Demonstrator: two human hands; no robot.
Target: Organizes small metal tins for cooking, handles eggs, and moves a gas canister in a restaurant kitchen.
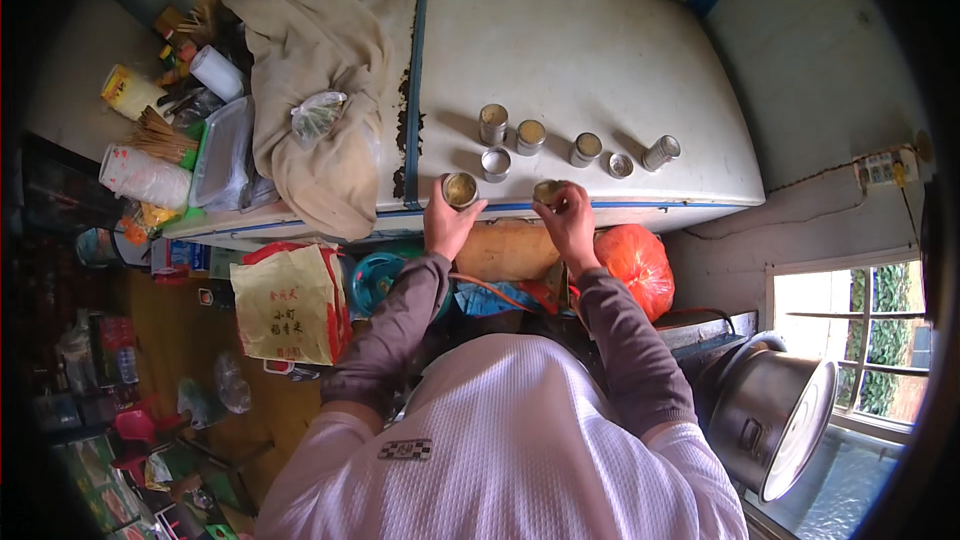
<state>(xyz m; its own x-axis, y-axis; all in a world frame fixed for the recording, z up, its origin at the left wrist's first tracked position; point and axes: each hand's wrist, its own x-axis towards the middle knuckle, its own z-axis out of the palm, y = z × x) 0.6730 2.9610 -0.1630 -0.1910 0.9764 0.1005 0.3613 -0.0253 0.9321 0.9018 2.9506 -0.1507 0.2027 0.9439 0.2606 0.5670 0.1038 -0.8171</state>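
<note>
My left hand [448, 223] is wrapped around a small metal jar [460, 190] at the front edge of the worktop; its round top faces up and looks brownish yellow inside. To its right, my right hand [568, 221] pinches a round metal piece [547, 193], seemingly a lid, partly hidden by the fingers. Just beyond the hands stand a tall metal shaker jar [493, 124], a second jar [530, 137] and a third jar [586, 149], all with yellowish tops. Between them and me sits a silvery round container or cap [496, 164]. A low metal cap [620, 165] lies beside another shaker [662, 153].
The white worktop [570, 45] has a rusty blue seam strip [414, 90]. Left are a beige cloth [322, 37], a bagged green item [318, 118], a plastic box [221, 154] and skewers [159, 136]. Below hang a red plastic bag [636, 270] and paper sack [289, 304]; a steel pot [772, 412] stands right.
</note>
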